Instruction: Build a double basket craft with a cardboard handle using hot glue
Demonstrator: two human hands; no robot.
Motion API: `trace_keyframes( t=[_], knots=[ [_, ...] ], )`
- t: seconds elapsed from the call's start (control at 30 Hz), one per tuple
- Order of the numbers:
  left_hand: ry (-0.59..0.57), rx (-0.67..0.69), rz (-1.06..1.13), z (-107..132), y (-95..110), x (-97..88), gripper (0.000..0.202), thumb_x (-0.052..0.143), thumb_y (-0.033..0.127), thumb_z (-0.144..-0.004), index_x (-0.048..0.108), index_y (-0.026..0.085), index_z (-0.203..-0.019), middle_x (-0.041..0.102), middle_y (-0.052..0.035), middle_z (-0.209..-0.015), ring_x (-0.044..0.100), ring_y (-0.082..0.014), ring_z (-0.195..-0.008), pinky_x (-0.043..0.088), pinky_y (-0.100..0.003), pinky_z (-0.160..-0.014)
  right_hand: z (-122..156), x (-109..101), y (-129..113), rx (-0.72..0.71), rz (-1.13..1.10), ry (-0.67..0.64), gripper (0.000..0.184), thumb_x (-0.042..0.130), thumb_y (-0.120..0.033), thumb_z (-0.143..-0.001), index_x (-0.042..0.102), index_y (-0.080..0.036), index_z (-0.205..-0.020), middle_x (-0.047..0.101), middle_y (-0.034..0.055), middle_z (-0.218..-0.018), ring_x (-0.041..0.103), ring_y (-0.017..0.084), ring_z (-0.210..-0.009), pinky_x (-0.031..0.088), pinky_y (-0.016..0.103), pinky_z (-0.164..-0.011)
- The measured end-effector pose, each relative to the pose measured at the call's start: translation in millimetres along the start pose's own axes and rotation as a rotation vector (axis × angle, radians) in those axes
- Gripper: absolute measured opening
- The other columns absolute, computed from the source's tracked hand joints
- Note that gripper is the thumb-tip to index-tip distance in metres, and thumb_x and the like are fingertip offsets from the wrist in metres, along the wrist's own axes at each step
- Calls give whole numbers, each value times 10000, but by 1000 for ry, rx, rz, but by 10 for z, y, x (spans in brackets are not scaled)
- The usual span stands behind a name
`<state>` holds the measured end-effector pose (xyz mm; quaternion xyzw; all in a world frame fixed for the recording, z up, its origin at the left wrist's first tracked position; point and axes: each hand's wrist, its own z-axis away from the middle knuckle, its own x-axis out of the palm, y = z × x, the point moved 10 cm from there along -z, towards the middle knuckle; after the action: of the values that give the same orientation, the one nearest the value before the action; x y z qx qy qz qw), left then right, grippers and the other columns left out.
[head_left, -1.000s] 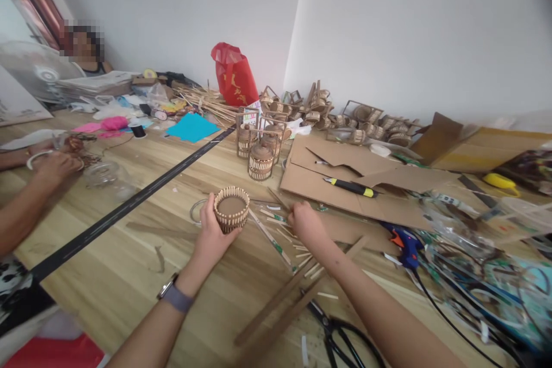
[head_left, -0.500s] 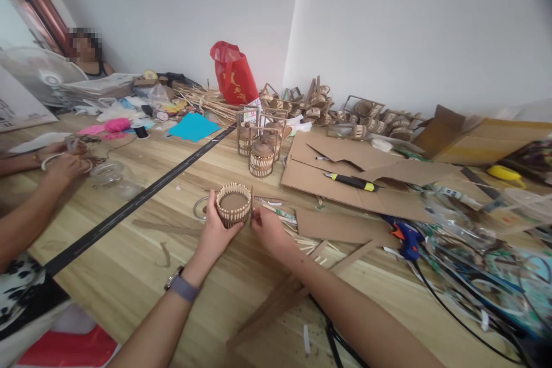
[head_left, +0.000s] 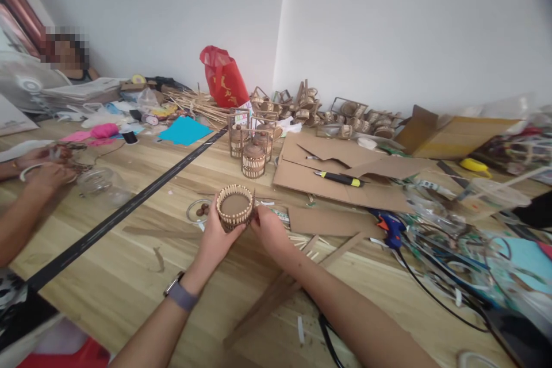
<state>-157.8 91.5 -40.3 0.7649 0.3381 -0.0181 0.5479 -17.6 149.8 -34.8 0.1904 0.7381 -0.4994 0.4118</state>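
Note:
My left hand (head_left: 214,238) is wrapped round a small round basket (head_left: 234,206) made of cardboard and short bamboo sticks, holding it just above the wooden table (head_left: 129,276). My right hand (head_left: 269,230) pinches a thin bamboo stick (head_left: 253,202) upright against the basket's right side. Loose bamboo sticks (head_left: 302,240) lie on the table just right of my hands. A watch sits on my left wrist.
Finished stick lanterns (head_left: 253,160) stand behind the basket, with flat cardboard sheets (head_left: 345,195), a yellow-black utility knife (head_left: 338,177) and a blue glue gun (head_left: 390,224) to the right. Another person's hands (head_left: 45,172) work at the far left by a glass jar (head_left: 97,181). A red bag (head_left: 223,77) stands by the wall.
My right hand left the loose sticks at the right, came to the basket with one stick and now holds it against the rim. The view shifted slightly.

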Motion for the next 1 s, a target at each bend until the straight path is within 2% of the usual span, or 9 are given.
trace_keyframes(
  t=[0.13, 0.23, 0.33, 0.47, 0.6, 0.7, 0.83, 0.93, 1.0],
  knots=[
    [-44, 29, 53, 71, 186, 103, 867, 717, 359, -746, 253, 162, -1451, 392, -203, -1476, 381, -316, -1390, 336, -509, -1128, 199, -280, 75, 22, 17, 54, 107, 554, -94, -849, 637, -157, -874, 707, 71, -815, 642, 181, -739, 406, 239, -641],
    [-123, 68, 109, 163, 437, 295, 824, 705, 363, -767, 273, 162, -1438, 414, -199, -1457, 396, -319, -1379, 362, -509, -1112, 461, -560, 222, 63, 26, 108, 87, 555, -128, -848, 628, -172, -861, 697, 53, -774, 635, 178, -714, 397, 238, -619],
    [-232, 141, 168, 291, 804, 589, 801, 693, 345, -784, 269, 169, -1441, 409, -194, -1469, 402, -313, -1376, 357, -501, -1120, 814, -874, 449, 131, 31, 174, 92, 542, -130, -839, 616, -184, -845, 698, 45, -768, 635, 174, -698, 407, 240, -622],
    [-395, 233, 233, 521, 1298, 1075, 830, 699, 289, -779, 241, 166, -1460, 385, -196, -1491, 379, -309, -1391, 328, -501, -1141, 1368, -1287, 802, 239, 35, 273, 59, 533, -180, -838, 590, -192, -826, 704, 57, -807, 637, 174, -711, 436, 244, -638],
    [-545, 313, 265, 818, 1607, 1548, 869, 715, 224, -757, 233, 179, -1478, 383, -187, -1494, 359, -310, -1404, 328, -503, -1141, 1881, -1557, 1145, 349, 52, 350, 83, 502, -242, -827, 573, -202, -813, 695, 52, -751, 636, 182, -657, 448, 260, -605],
    [-606, 329, 258, 999, 1646, 1814, 894, 729, 211, -741, 228, 200, -1482, 418, -182, -1467, 389, -317, -1382, 340, -518, -1128, 2134, -1615, 1357, 411, 68, 380, 101, 496, -288, -799, 564, -215, -785, 689, 48, -709, 636, 193, -621, 443, 270, -577],
    [-721, 340, 206, 1159, 1580, 2054, 934, 727, 213, -735, 181, 197, -1493, 412, -202, -1470, 399, -333, -1377, 347, -539, -1117, 2275, -1564, 1549, 452, 80, 386, 115, 483, -335, -763, 532, -238, -725, 687, 61, -696, 638, 213, -616, 441, 289, -571],
    [-772, 395, 111, 1209, 1542, 2047, 951, 734, 193, -719, 187, 189, -1497, 399, -203, -1485, 405, -335, -1374, 359, -528, -1115, 2301, -1497, 1630, 465, 76, 371, 141, 460, -373, -769, 492, -256, -696, 675, 57, -660, 630, 217, -583, 430, 291, -543],
    [-738, 454, 6, 1191, 1520, 1918, 864, 706, 166, -736, 265, 188, -1478, 427, -183, -1469, 413, -330, -1363, 366, -516, -1113, 2308, -1459, 1664, 474, 76, 362, 167, 444, -398, -791, 495, -259, -714, 676, 62, -665, 634, 223, -587, 427, 294, -537]
  ],
)
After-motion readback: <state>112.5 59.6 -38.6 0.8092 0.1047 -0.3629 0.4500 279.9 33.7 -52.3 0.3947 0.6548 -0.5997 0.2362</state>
